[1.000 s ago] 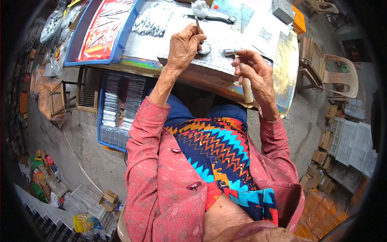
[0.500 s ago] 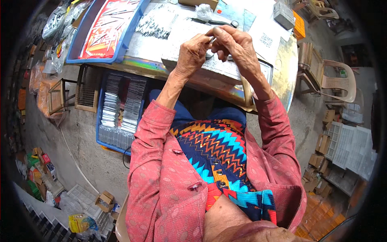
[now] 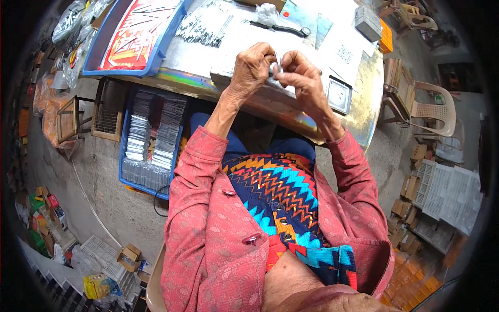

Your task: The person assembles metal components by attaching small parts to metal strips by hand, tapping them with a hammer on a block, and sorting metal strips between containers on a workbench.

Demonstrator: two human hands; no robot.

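Note:
Both hands are raised close together over the near edge of the table (image 3: 182, 78). My left hand (image 3: 251, 68) is closed, pinching a slim, light-coloured metal piece (image 3: 278, 63) that stands between the two hands. Thumb and fingertips of my right hand (image 3: 302, 78) press together at that same piece; the fingers hide most of it, so its kind cannot be made out. Beneath the hands lies a grey block-like slab (image 3: 221, 78) at the table edge. A small dark-rimmed square tray (image 3: 339, 94) sits just right of my right hand.
A pile of slim metal pieces (image 3: 205, 26) lies at the back left, beside a blue tray (image 3: 156, 65) with a red-and-white sheet. A dark-handled tool (image 3: 286, 30) and grey block (image 3: 368, 23) stand farther back. Below left is a blue crate (image 3: 123, 169) of stacked metal pieces.
My right hand has come down and turned, its fingertips now lower beside the left hand. The square tray shows more fully. The slim piece now stands more upright between the hands.

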